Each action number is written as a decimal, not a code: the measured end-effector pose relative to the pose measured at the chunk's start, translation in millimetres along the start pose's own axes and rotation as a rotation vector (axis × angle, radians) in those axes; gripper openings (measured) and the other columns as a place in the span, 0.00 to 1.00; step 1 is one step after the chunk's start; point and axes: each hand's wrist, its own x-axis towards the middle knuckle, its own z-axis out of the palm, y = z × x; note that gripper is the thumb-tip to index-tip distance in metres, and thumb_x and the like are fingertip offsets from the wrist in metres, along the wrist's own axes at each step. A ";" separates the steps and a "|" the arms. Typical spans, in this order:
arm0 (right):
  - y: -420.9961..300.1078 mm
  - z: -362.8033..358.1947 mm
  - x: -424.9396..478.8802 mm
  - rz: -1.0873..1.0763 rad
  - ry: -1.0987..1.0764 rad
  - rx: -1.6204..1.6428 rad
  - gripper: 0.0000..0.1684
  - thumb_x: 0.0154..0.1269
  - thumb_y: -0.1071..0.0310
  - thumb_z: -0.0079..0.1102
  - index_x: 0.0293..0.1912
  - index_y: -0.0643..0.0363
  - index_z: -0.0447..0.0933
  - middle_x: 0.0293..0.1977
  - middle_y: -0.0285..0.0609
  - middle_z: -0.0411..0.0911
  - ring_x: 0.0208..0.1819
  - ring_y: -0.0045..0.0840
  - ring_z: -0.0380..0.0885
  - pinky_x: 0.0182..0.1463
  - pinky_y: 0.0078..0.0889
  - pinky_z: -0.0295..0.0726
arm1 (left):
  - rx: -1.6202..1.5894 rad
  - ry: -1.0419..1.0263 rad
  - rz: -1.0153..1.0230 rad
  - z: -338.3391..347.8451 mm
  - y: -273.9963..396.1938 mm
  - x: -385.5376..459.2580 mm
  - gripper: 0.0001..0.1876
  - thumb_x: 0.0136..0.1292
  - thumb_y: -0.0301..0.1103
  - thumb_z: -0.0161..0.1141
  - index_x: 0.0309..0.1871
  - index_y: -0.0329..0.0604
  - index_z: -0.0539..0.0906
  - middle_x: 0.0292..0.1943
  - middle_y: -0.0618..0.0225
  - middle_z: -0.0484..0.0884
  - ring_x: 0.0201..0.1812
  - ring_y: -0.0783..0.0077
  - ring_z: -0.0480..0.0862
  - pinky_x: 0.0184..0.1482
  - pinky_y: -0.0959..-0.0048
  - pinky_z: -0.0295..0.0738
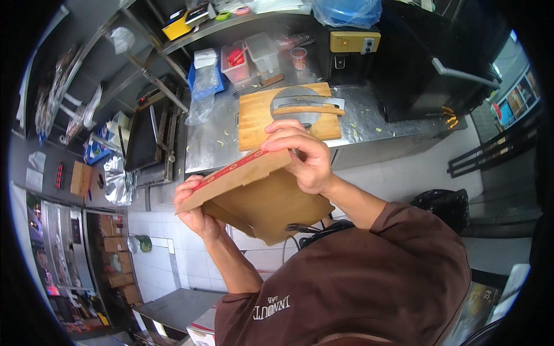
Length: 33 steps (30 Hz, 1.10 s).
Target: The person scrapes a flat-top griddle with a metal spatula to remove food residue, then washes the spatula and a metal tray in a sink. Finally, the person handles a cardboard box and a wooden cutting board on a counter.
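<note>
My left hand [197,212] and my right hand [303,158] grip opposite ends of a cardboard box [259,203], held in the air in front of my body. A red printed band runs along its upper edge, and the plain brown inner side faces me. Fingers of both hands lie over that edge, thumbs on the near side. Beyond the box, a wooden cutting board [253,108] rests on the steel counter. A round metal plate [288,93] lies on the board, and across it is a rocker knife [309,104] with a wooden handle.
The steel counter [207,147] has scattered food scraps. Plastic tubs [262,52], a clear cup [298,58] and a gold-and-black machine [355,43] stand at its back. To the left is a black press-like appliance [149,134]. A black-bagged bin [441,209] stands on the floor at right.
</note>
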 end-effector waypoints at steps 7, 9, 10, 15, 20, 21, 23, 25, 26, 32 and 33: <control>69.1 -19.3 4.0 0.004 0.015 -0.078 0.32 0.61 0.44 0.57 0.45 0.67 0.80 0.49 0.50 0.78 0.51 0.38 0.73 0.58 0.40 0.70 | -0.051 -0.082 -0.079 -6.7 -49.5 19.5 0.22 0.59 0.52 0.59 0.42 0.40 0.76 0.49 0.56 0.74 0.55 0.53 0.71 0.60 0.50 0.70; 82.0 -19.2 7.5 0.077 -0.029 -0.006 0.29 0.57 0.50 0.58 0.46 0.68 0.79 0.50 0.51 0.77 0.51 0.38 0.74 0.57 0.40 0.72 | -0.003 -0.048 -0.135 -14.3 -48.5 23.0 0.18 0.52 0.43 0.60 0.43 0.41 0.76 0.50 0.54 0.73 0.59 0.51 0.70 0.62 0.49 0.69; 94.2 -22.8 10.6 0.061 -0.070 0.045 0.26 0.48 0.62 0.59 0.47 0.67 0.79 0.49 0.50 0.78 0.50 0.38 0.75 0.55 0.39 0.74 | 0.093 -0.038 -0.136 -15.3 -44.4 22.5 0.17 0.52 0.40 0.63 0.43 0.42 0.76 0.52 0.54 0.73 0.60 0.51 0.70 0.62 0.50 0.69; 127.3 -18.5 23.7 0.052 -0.335 -0.055 0.25 0.41 0.80 0.62 0.45 0.58 0.81 0.45 0.41 0.79 0.43 0.32 0.78 0.47 0.31 0.80 | 0.611 -0.055 -0.123 -25.5 -14.2 10.6 0.17 0.53 0.25 0.72 0.44 0.44 0.76 0.48 0.54 0.77 0.57 0.53 0.76 0.61 0.53 0.72; 173.2 -2.5 27.8 -0.095 -0.570 -0.324 0.15 0.42 0.78 0.65 0.35 0.58 0.81 0.34 0.35 0.80 0.32 0.27 0.77 0.30 0.29 0.80 | 1.224 -0.396 -0.048 -27.5 -15.5 43.8 0.14 0.47 0.18 0.69 0.38 0.40 0.82 0.38 0.57 0.84 0.39 0.58 0.86 0.43 0.65 0.82; 186.6 3.6 32.1 -0.120 -0.591 -0.366 0.14 0.42 0.78 0.66 0.34 0.59 0.81 0.33 0.35 0.80 0.29 0.27 0.77 0.28 0.29 0.79 | 1.351 -0.530 -0.031 -32.5 -20.6 57.5 0.16 0.44 0.18 0.69 0.39 0.40 0.83 0.36 0.58 0.84 0.35 0.59 0.86 0.39 0.68 0.82; 210.8 24.4 43.3 -0.215 -0.629 -0.449 0.06 0.47 0.72 0.63 0.29 0.58 0.80 0.31 0.35 0.80 0.27 0.25 0.75 0.24 0.27 0.77 | 1.495 -0.673 -0.057 -50.2 -38.6 74.4 0.20 0.44 0.19 0.64 0.45 0.42 0.83 0.31 0.64 0.82 0.27 0.64 0.83 0.28 0.69 0.79; 222.4 48.9 61.8 -0.293 -0.623 -0.507 0.05 0.47 0.71 0.62 0.28 0.57 0.80 0.32 0.34 0.81 0.28 0.24 0.76 0.25 0.27 0.77 | 1.655 -0.797 -0.144 -72.3 -50.2 90.2 0.21 0.47 0.22 0.64 0.48 0.44 0.83 0.30 0.67 0.79 0.25 0.63 0.81 0.27 0.67 0.78; 234.7 59.2 70.5 -0.279 -0.604 -0.521 0.05 0.46 0.71 0.62 0.28 0.57 0.79 0.31 0.34 0.80 0.29 0.24 0.75 0.26 0.27 0.77 | 1.689 -0.820 -0.144 -83.9 -59.1 103.0 0.21 0.49 0.23 0.64 0.50 0.46 0.82 0.30 0.67 0.77 0.24 0.63 0.80 0.26 0.66 0.78; 254.2 25.5 117.2 -0.055 -0.295 -0.625 0.22 0.51 0.71 0.69 0.49 0.57 0.81 0.52 0.43 0.80 0.52 0.38 0.79 0.54 0.39 0.78 | 1.608 -0.574 -0.029 -174.7 -85.4 175.4 0.18 0.56 0.20 0.59 0.51 0.41 0.79 0.36 0.58 0.79 0.28 0.54 0.82 0.30 0.66 0.79; 250.6 -8.3 107.4 0.102 -0.250 -0.748 0.25 0.52 0.71 0.69 0.52 0.58 0.80 0.55 0.45 0.78 0.55 0.39 0.77 0.57 0.40 0.76 | 1.641 -0.401 -0.174 -194.4 -86.6 173.8 0.18 0.53 0.19 0.58 0.49 0.38 0.78 0.34 0.62 0.80 0.27 0.63 0.82 0.30 0.66 0.78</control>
